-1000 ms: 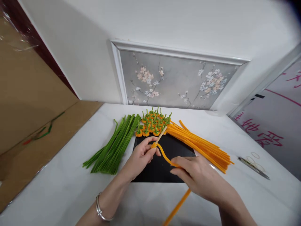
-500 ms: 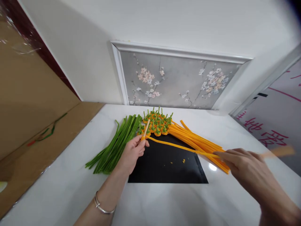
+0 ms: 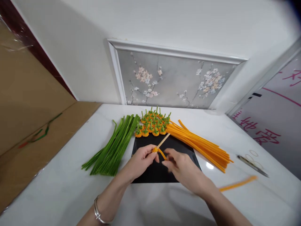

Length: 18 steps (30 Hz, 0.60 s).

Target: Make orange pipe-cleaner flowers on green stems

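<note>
Over a black mat [image 3: 152,174], my left hand [image 3: 143,158] pinches a thin wooden stick [image 3: 164,140] with orange pipe cleaner [image 3: 155,150] wound round its lower end. The stick tilts up to the right. My right hand [image 3: 180,164], somewhat blurred, is closed near the orange strand [image 3: 161,153] running from the winding; its grip is partly hidden. The strand's far end [image 3: 238,184] shows beyond my right forearm. Behind the hands stand several small orange pieces with green stems [image 3: 155,130].
Green pipe cleaners [image 3: 115,150] lie on the left and orange ones [image 3: 199,142] on the right of the white table [image 3: 63,188]. At the far right are silver tweezers [image 3: 252,165] and thin rings [image 3: 254,153]. A cardboard surface [image 3: 35,157] borders the left side.
My right hand has moved left from the far right to beside my left hand. The stick now leans further right, and the strand is no longer stretched out. Tweezers have come into sight.
</note>
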Motion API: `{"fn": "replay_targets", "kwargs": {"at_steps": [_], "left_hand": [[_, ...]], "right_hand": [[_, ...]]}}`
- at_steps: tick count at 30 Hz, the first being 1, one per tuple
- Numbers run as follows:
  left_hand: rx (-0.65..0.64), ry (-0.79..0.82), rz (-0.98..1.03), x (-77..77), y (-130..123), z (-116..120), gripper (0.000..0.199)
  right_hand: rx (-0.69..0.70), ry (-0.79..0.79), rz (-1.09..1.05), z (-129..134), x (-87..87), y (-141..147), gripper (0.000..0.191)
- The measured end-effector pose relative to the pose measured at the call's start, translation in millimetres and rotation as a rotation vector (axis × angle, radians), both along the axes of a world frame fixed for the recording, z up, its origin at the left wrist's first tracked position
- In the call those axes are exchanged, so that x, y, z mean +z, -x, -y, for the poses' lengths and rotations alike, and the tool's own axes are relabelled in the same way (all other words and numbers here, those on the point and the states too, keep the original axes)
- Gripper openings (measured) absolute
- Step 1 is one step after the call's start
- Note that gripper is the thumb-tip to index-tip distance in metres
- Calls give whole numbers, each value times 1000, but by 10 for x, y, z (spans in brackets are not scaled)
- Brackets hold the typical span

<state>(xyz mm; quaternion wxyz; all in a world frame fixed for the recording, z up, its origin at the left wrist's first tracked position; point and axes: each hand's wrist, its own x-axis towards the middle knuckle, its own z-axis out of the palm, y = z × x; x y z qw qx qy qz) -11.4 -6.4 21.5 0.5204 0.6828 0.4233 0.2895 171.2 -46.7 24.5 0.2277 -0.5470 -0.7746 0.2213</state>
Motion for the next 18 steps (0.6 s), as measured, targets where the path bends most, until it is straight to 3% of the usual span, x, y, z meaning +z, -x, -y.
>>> {"fn": "replay_targets", "kwargs": {"at_steps": [7,13,18], "left_hand": [[66,-219,-189,-109,51,-34,22],[-8,-378,-482,-167,17,32,23],[-80,-482,-568,-141,-42,98,25]], "right_hand": [[98,-234,457,88,-114,-3,13],[174,-488,366,58,-36,-105,15],[136,-533,303,-64,18,-188,21]]}}
